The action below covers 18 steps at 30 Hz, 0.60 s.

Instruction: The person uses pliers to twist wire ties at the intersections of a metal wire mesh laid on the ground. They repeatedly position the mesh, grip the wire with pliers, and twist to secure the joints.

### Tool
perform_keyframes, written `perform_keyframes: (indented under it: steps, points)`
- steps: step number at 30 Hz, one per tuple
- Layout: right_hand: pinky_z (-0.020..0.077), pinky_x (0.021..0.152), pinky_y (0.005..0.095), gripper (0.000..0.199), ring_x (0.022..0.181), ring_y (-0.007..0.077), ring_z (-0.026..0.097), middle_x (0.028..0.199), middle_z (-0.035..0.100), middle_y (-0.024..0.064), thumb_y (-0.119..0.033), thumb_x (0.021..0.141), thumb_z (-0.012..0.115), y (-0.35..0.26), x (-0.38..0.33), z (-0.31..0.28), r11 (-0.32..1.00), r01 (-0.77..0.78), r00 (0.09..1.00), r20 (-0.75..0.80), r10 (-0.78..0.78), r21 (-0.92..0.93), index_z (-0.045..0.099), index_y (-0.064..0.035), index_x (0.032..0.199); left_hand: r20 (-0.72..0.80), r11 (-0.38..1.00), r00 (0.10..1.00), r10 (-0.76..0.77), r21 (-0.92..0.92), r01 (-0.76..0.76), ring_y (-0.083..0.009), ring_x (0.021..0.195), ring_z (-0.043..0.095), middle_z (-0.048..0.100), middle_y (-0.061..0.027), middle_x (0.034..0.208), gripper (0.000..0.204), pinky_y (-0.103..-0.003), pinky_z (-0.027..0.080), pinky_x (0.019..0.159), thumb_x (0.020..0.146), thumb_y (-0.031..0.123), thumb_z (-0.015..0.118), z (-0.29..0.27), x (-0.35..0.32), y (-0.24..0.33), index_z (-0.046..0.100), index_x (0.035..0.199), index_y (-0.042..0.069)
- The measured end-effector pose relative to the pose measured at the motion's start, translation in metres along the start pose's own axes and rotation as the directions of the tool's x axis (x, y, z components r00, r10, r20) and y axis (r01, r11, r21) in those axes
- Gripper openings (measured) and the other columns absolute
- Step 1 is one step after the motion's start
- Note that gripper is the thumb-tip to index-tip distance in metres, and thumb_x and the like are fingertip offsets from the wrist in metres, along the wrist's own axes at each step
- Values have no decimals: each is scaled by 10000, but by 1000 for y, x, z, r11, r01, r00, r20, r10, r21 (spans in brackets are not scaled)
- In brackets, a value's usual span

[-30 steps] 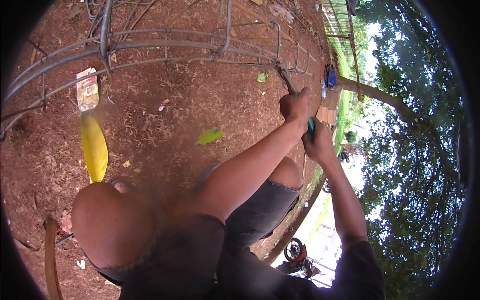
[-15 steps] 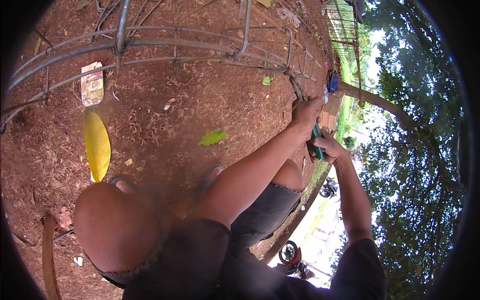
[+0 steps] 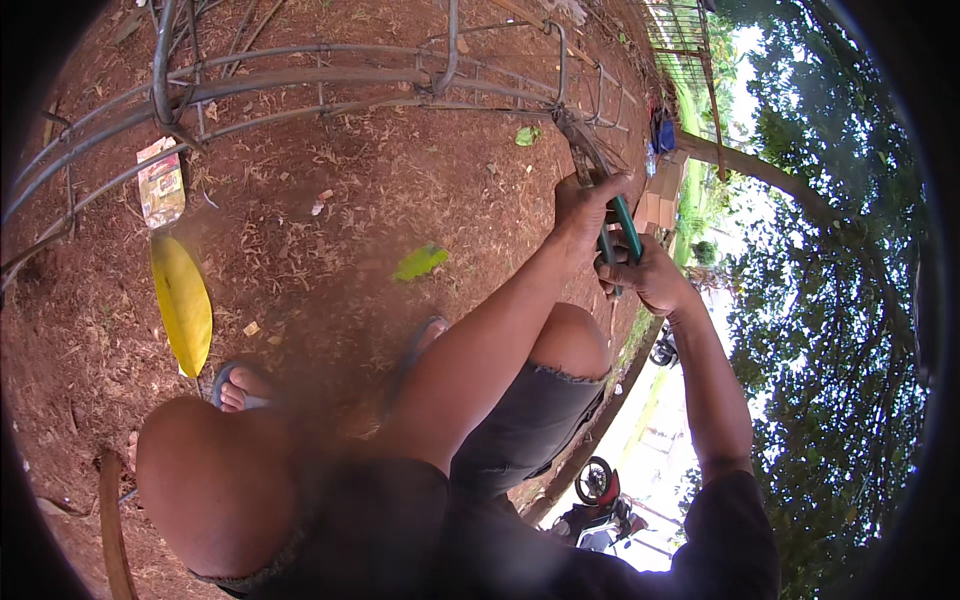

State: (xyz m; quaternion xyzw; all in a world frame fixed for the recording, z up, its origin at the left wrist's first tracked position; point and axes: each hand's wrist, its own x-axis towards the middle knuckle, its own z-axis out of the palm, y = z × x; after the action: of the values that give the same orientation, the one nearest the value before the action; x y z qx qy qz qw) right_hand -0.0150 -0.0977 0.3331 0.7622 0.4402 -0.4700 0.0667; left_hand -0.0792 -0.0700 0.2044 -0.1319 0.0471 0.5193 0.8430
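Beside rebar cage (image 3: 330, 85), both hands grip green-handled pliers (image 3: 622, 222).

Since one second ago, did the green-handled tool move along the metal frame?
Cannot tell: the tool remains at the frame's right end; the whole view shifted with the head.

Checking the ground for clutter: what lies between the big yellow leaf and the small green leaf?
In the head view, only bare red dirt with dry litter lies between the yellow leaf and the green leaf.
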Motion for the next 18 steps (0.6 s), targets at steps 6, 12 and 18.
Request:
perform_keyframes:
  steps: [6,12,18]
  points:
    - [489,596,306,280,666,176,586,785,594,77,6,802,665,62,49,55,866,130,986,26,-163,482,534,26,1048,163,936,942,-294,248,249,-167,660,623,623,-62,759,316,-321,541,623,731,235,782,-61,19,24,636,924,31]
    - [487,627,306,304,692,163,573,836,591,74,-44,803,682,100,100,100,794,352,932,-108,-346,496,531,33,1055,47,803,946,-320,544,244,-164,581,613,622,-73,679,299,-311,520,544,675,242,793,-85,23,41,649,799,12]
    - [465,596,260,229,670,105,562,803,600,47,-74,820,660,100,147,139,650,545,832,-248,-496,530,536,7,994,33,690,934,-355,683,239,-156,553,612,622,-79,658,263,-291,518,533,671,204,782,-104,38,67,643,773,6]
